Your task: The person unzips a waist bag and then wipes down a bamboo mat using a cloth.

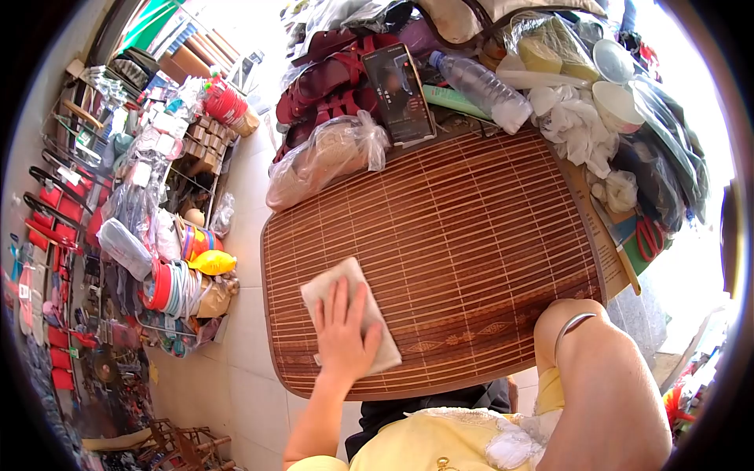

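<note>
Pressing one cloth [345, 310] — left hand [343, 334] flat — on one mat [471, 235].

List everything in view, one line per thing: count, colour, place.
bamboo mat: one, brown, covering the table
cloth: one, beige, near left of the mat, under the left hand
phone box: one, dark, far edge of the mat
water bottle: one, clear, right of the phone box
plastic bag: one, clear, far left corner
scissors: one, red-handled, right edge
white bowls: two, far right
left hand: flat on the cloth
right arm: near right edge, silver bracelet; hand not seen
</note>
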